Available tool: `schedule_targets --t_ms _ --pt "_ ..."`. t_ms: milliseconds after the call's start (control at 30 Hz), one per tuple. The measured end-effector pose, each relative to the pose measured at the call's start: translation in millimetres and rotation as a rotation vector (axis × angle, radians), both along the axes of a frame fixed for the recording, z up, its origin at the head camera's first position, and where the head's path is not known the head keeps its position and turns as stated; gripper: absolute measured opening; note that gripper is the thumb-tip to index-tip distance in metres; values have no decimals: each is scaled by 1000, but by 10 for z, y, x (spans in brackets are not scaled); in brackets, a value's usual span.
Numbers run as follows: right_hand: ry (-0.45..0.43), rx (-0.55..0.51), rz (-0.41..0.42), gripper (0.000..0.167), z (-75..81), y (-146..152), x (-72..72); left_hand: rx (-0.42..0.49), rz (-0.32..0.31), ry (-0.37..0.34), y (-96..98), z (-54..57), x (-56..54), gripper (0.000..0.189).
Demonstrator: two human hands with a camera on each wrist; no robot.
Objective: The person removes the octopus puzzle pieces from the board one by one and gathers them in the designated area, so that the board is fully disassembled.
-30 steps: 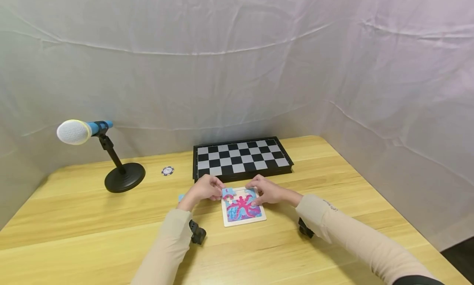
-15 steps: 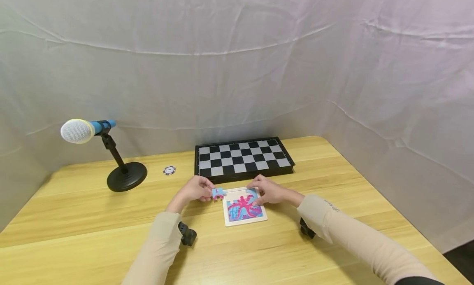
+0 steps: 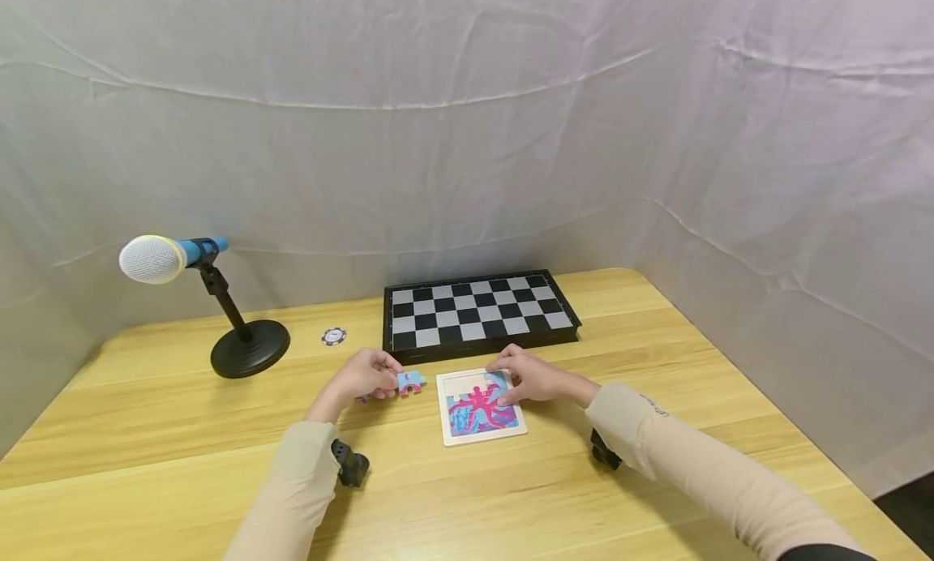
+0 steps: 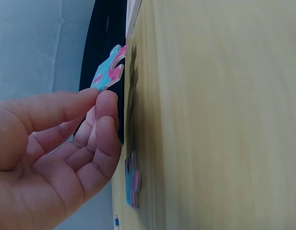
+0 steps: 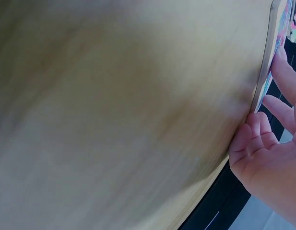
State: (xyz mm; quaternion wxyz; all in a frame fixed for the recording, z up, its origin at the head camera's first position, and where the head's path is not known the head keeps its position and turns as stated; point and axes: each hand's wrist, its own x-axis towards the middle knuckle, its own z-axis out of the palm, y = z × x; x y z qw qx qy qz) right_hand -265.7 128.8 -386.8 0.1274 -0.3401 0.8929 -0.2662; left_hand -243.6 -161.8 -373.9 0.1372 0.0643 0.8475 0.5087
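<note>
My left hand (image 3: 363, 374) pinches a blue and pink jigsaw piece (image 4: 106, 72) between thumb and fingertips, held just over the table to the left of the puzzle. A second jigsaw piece (image 4: 132, 182) lies on the wood below that hand, mostly hidden by it in the head view. The octopus puzzle sits in a square white frame (image 3: 485, 440); bare backing shows at its upper left. Around the frame's upper right corner, my right hand (image 3: 538, 378) holds it, thumb on the picture and index finger at the top edge.
Behind the puzzle stands a black-edged chessboard (image 3: 474, 310). A poker chip (image 3: 333, 336) lies at the back left, beside a microphone (image 3: 153, 259) on a round-based black stand (image 3: 250, 350). Pale cloth (image 3: 452, 164) hangs along the table's back and right side.
My left hand has drawn the jigsaw piece leftward, from over the frame's upper left corner to the table beside it. The right hand has stayed at the frame.
</note>
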Motion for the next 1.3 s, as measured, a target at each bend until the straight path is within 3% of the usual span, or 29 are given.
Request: schedule_targets --t_ms 300,733,1300 --pt "4 5 -3 49 3 -7 2 -21 43 -21 -109 7 18 16" --pt "-3 8 -3 49 20 -5 11 -93 101 -28 -116 22 12 15" --pt "-23 24 2 52 30 6 5 -97 95 -10 -106 41 15 15"
